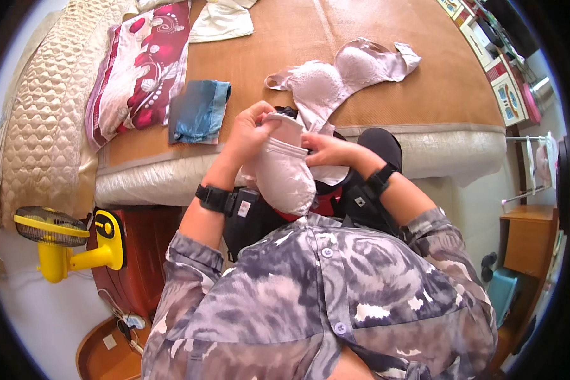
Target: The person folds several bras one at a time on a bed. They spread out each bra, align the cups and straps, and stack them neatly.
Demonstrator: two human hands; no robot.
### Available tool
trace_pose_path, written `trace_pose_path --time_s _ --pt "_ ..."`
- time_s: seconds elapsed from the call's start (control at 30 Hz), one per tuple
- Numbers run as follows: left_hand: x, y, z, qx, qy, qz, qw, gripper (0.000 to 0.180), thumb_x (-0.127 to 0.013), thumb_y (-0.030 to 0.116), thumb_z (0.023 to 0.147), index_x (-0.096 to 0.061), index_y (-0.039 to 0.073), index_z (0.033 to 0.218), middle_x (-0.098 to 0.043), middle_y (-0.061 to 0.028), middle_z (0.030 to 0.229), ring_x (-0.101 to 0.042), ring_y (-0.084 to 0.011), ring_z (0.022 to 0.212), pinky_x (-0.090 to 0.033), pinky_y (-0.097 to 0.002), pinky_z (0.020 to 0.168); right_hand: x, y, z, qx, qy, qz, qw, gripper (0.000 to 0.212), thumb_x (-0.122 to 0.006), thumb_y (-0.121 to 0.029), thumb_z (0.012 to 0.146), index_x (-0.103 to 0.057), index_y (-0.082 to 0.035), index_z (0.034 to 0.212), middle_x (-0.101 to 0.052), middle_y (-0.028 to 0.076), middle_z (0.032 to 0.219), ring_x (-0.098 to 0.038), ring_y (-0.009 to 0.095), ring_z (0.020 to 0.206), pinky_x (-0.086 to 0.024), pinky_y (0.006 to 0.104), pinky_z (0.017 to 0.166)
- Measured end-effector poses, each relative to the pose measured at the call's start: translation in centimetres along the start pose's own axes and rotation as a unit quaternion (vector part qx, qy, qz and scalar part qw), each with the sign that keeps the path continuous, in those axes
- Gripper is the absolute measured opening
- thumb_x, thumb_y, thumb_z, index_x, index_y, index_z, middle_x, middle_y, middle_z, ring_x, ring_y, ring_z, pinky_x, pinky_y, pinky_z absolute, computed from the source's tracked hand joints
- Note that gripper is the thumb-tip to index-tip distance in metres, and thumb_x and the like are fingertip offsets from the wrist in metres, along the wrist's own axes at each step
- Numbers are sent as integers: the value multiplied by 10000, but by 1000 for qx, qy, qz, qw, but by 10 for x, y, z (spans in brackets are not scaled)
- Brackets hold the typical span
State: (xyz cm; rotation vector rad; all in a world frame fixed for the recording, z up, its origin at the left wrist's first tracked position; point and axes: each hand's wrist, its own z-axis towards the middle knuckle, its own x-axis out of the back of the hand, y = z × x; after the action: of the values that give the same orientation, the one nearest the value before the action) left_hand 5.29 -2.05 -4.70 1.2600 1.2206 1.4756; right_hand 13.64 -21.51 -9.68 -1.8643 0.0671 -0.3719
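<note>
Over my lap I hold a pale pink bra point(286, 174) with one cup facing me, bulging downward. My left hand point(252, 134) pinches its upper left edge between thumb and fingers. On the other side, my right hand point(335, 152) grips the edge of the cup with its fingertips. Part of the pale fabric hangs below and behind my right hand. Just beyond, on the brown bed mat, lies another pale pink bra point(342, 73), spread with its cups up; its near end reaches down close behind my hands.
Left of my hands, a folded blue and dark garment point(202, 114) lies near the bed edge. Beyond it are a red floral pillow point(142, 69), a quilted cream cover point(47, 107) and a white cloth point(221, 20). A yellow fan point(57, 247) stands at lower left, a wooden cabinet point(527, 244) at right.
</note>
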Motion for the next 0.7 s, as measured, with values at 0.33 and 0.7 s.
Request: trace_pose_path --time_s 0.33,0.7 --pt "9 -56 -17 130 10 -50 990 102 -593 65 757 -522 37 825 -582 -16 721 -523 -64 637 -419 -213 550 14 40 18 -64 221 -4 973 635 -663 -186 689 -377 30 1213 -571 152 935 -556 203 838 -454 299 720" --pt "-9 -78 -2 300 -73 81 948 299 -668 175 689 -586 -45 874 -621 -104 772 -580 -149 670 -452 -274 585 59 26 -14 -119 280 88 949 563 -618 -139 762 -363 3 1244 -555 83 948 -538 135 834 -445 257 706"
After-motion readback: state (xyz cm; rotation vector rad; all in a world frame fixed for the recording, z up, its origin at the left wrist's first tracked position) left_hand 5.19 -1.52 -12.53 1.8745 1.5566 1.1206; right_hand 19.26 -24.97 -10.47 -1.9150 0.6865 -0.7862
